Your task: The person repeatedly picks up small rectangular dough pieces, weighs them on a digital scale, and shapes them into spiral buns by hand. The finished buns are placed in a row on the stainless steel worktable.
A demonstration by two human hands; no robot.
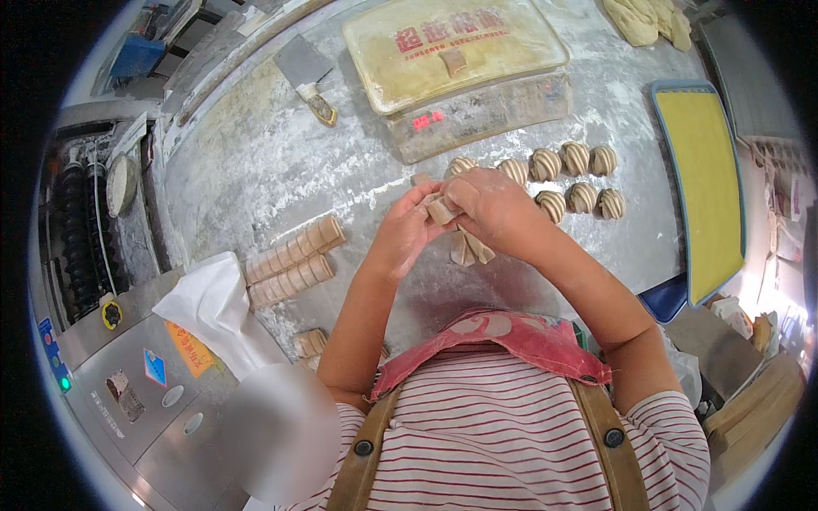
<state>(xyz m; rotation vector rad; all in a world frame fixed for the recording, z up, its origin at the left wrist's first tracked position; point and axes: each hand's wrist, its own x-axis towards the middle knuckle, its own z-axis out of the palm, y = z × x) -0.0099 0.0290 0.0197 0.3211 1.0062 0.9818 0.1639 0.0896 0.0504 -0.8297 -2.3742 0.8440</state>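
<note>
Both hands meet over the floured metal worktop (358, 185). My left hand (409, 227) and my right hand (495, 201) hold a small folded piece of dough (442, 209) between their fingers. Just under my right hand, several flat dough strips (470, 248) lie on the metal. Twisted, striped dough buns (546, 165) sit in two rows beyond and to the right of it; my right hand partly covers the nearest ones. To the left of my left hand lie two rows of sliced tan dough logs (297, 252). More dough slices (310, 343) show beside my left forearm.
A digital scale (479, 112) carries a pale tray (543, 48) with one dough piece (453, 62). A dough cutter (303, 70) lies to its left. A yellow, blue-rimmed tray (700, 191) stands along the right edge; a dough mass (645, 22) rests far right. White cloth (214, 306) lies left, beside machinery.
</note>
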